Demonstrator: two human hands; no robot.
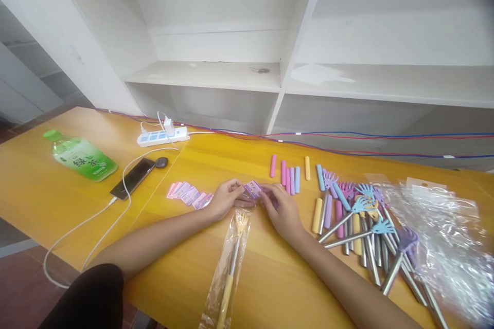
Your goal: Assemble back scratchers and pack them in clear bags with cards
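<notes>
A small purple printed card (252,189) is between my two hands, above the top end of a clear bag. My right hand (283,211) pinches the card's right side between thumb and fingers. My left hand (227,198) has its fingers closed on the top of the clear plastic bag (216,288), just left of the card. Inside the bag lies a yellow back scratcher (227,288) with a hand-shaped head and a metal rod. Several pink and purple cards (189,195) lie fanned out left of my left hand.
Several coloured tubes (288,180) and a pile of back scratchers (370,236) lie to the right, beside clear bags (443,236). A green bottle (83,157), a phone (133,180) with a cable, and a power strip (164,136) are at the left. White shelving (208,74) stands behind.
</notes>
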